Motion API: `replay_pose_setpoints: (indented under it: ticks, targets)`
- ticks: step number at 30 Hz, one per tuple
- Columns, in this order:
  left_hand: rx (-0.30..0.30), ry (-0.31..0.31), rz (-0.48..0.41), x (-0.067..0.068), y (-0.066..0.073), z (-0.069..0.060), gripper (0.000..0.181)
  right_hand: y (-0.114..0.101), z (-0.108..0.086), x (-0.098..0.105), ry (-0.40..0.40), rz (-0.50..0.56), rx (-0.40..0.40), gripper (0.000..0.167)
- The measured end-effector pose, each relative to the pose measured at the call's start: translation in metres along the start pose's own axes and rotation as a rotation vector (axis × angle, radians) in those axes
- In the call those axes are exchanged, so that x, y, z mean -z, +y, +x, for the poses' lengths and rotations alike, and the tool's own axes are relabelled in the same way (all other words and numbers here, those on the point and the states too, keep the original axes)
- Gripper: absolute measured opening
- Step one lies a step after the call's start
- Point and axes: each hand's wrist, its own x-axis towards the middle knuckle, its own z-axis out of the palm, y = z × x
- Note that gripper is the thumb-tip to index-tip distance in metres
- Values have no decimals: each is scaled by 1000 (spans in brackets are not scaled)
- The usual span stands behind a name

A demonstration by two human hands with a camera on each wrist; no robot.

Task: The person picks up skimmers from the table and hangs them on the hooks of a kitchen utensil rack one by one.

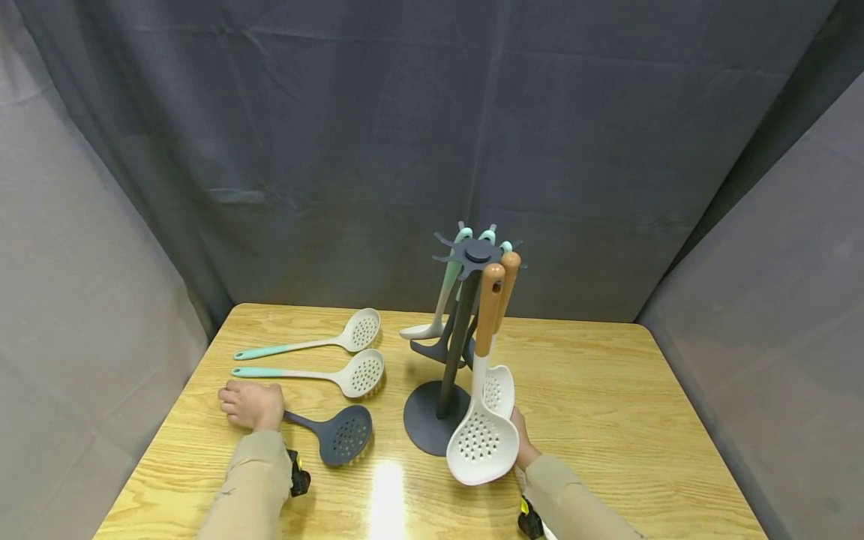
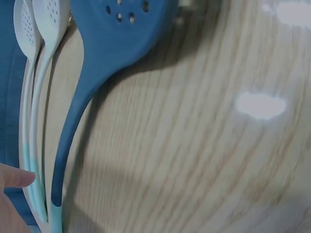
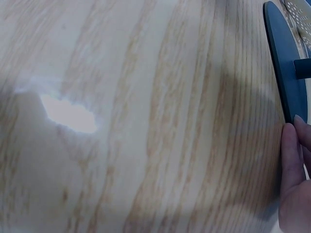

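My left hand (image 1: 253,405) is at the handle end of a dark slotted skimmer (image 1: 346,435), covering that end from above. In the left wrist view one finger (image 2: 18,176) extends over the mint handles of two white skimmers, beside the dark skimmer's handle (image 2: 65,150). No grip on it shows. A dark utensil stand (image 1: 427,424) carries several hung utensils. My right hand (image 1: 525,441) is low at its right, partly hidden by a hanging white slotted skimmer (image 1: 482,448). The right wrist view shows fingertips pinching the rim of the stand's round base (image 3: 282,63).
Two white skimmers with mint handles, the farther one (image 1: 361,330) and the nearer one (image 1: 364,373), lie left of the stand. A second white slotted skimmer (image 1: 499,386) with a brown handle hangs behind the front one. Grey curtains (image 1: 337,150) surround the wooden table (image 1: 607,420).
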Motion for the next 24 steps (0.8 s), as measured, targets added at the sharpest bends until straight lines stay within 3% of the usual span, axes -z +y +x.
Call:
replay_pose_setpoints:
  ticks: [1, 3, 6, 9, 11, 16, 18, 20, 21, 24]
  targets:
    - [15, -16, -2, -1, -1, 0, 74, 2, 1, 0, 1, 15, -2, 36]
    - [48, -38, -20, -2, -4, 0, 77, 22, 7, 2, -15, 38, 79, 37]
    - [104, -69, -27, -5, -8, 0, 80, 85, 30, 5, -53, 174, 196, 37]
    - [142, -90, -32, -6, -11, 0, 80, 139, 53, 6, -80, 216, 254, 35]
    - [152, -109, -32, -7, -12, 0, 81, 163, 63, 5, -80, 202, 269, 34]
    - [176, -138, -63, -5, -11, -1, 80, 167, 64, 6, -68, 155, 235, 34]
    - [188, -148, -79, -3, -9, -1, 76, 165, 62, 6, -60, 191, 278, 33]
    - [198, -162, -96, -2, -8, -2, 74, 159, 60, 5, -61, 178, 249, 33]
    - [204, -167, -107, -1, -7, -3, 72, 157, 60, 5, -70, 213, 280, 34]
    - [220, -177, -136, 0, -6, -4, 69, 129, 48, 5, -66, 177, 202, 37]
